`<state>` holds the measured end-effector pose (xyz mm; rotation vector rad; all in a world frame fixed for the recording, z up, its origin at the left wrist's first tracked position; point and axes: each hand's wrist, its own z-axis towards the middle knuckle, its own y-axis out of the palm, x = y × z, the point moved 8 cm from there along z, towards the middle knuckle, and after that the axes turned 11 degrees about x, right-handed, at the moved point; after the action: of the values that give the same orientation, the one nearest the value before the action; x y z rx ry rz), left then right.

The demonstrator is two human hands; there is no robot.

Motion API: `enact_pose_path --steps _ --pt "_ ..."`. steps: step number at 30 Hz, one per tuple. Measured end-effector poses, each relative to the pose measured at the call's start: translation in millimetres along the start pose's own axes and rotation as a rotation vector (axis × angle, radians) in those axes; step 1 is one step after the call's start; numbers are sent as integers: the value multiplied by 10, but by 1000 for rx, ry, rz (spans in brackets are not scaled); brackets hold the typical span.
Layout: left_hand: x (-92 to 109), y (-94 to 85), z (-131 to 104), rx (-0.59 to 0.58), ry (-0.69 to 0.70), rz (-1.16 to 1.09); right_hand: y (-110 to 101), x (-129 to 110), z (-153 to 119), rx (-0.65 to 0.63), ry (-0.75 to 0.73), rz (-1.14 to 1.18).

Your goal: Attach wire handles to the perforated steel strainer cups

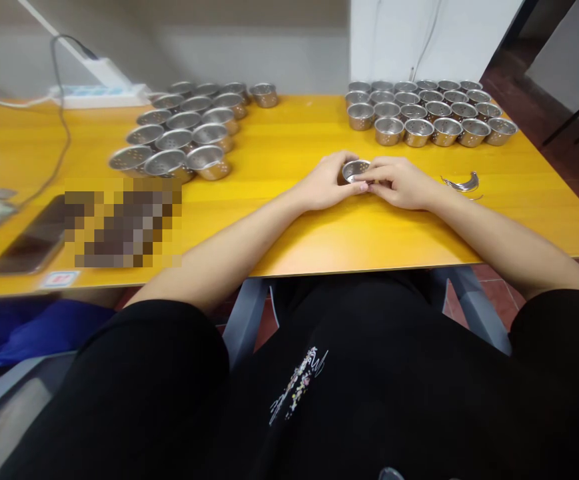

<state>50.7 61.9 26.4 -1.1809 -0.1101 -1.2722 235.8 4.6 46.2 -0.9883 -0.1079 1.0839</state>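
A small metal cup with holes (355, 169) stands on the yellow table between my two hands. My left hand (328, 181) curls round its left side, with the thumb across the near side. From the right, my right hand (400, 181) has its fingers at the rim and near side of the same cup. What the right fingertips pinch, if anything, is too small to tell. To the right of my right hand lies a small bunch of curved metal wires (463, 183).
Rows of similar cups (418, 132) stand at the back right, and another group (175, 141) at the back left. A phone (32, 233), a white power strip (94, 97) with a cable, and a blurred patch are on the left. The table's front edge (329, 272) runs below my forearms.
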Motion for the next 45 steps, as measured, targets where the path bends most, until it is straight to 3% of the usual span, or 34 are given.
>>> enact_pose_path --steps 3,9,13,23,31,35,39,45 --pt "-48 -8 23 7 11 27 -6 37 9 35 31 -19" --pt "-439 90 69 3 -29 -33 -70 219 19 165 122 -41" --pt "-538 125 87 27 29 -125 -127 324 9 226 191 -55" --pt "-481 130 87 61 45 -172 -196 312 12 339 315 28" --pt "-312 0 102 240 -14 -229 23 591 -18 406 703 799" --pt "-207 100 115 136 -72 -487 55 652 -67 394 803 930" --pt "-220 164 64 72 -216 -612 82 682 -100 339 819 929" --pt "-238 135 64 93 -228 -680 75 522 -58 288 686 867"
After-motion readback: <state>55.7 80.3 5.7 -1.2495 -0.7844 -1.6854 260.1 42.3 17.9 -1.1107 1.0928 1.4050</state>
